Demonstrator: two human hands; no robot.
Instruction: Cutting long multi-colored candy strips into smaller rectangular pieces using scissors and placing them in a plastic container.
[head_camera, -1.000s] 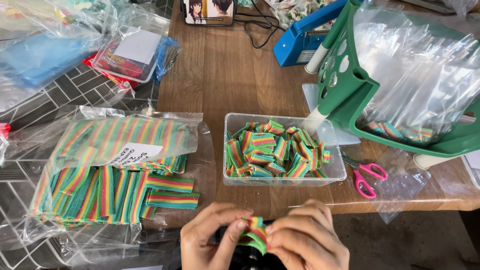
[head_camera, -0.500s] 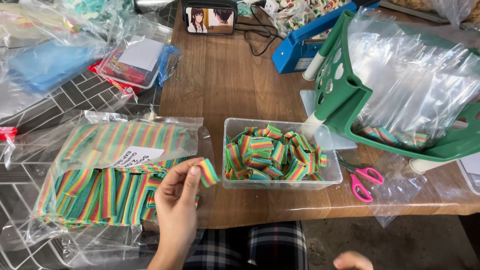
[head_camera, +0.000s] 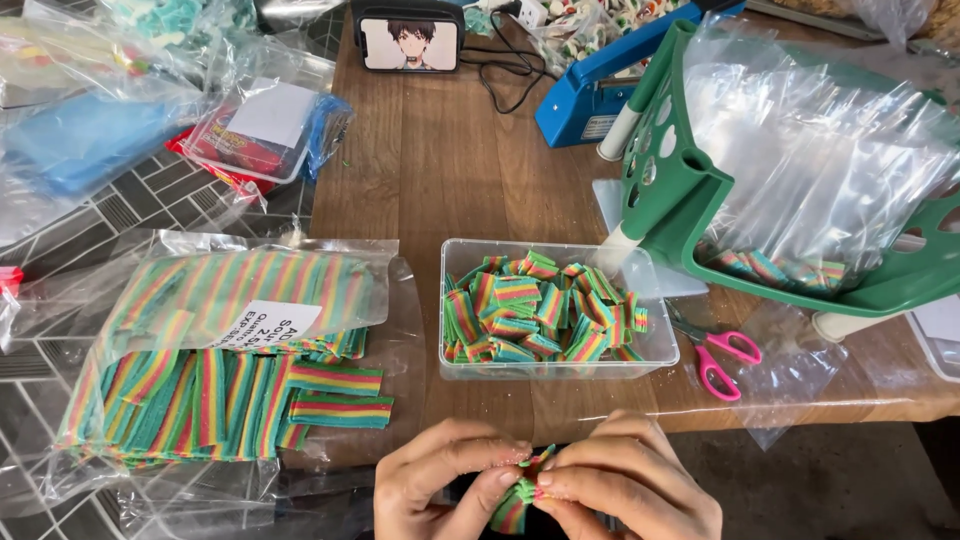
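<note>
A brown wooden table (head_camera: 440, 190) is seen from above; its near edge runs just above the hands, its left edge falls beside a dark tiled floor (head_camera: 120, 210) with a herringbone pattern. The floor at left is covered by clear plastic bags. Bare wood is left open in the table's middle, between the phone and the tub.

The right side of the table is taken by a green plastic rack (head_camera: 700, 190) stuffed with clear bags (head_camera: 810, 140), overhanging the right edge. A large open bag of rainbow sour-belt strips (head_camera: 220, 370) lies at the left, hanging over the table's corner. A blue heat sealer (head_camera: 600, 90) sits at the far edge, a phone (head_camera: 408, 38) on a stand beside it. A clear rectangular tub (head_camera: 555, 315) of cut rainbow pieces stands near the front edge. Pink-handled scissors (head_camera: 725, 355) lie just right of the tub.

Below the table edge, the left hand (head_camera: 440, 485) and right hand (head_camera: 630, 485) are brought together, fingertips touching. A folded rainbow candy strip (head_camera: 515, 505) is pinched between both hands, off the table, in front of the tub.
</note>
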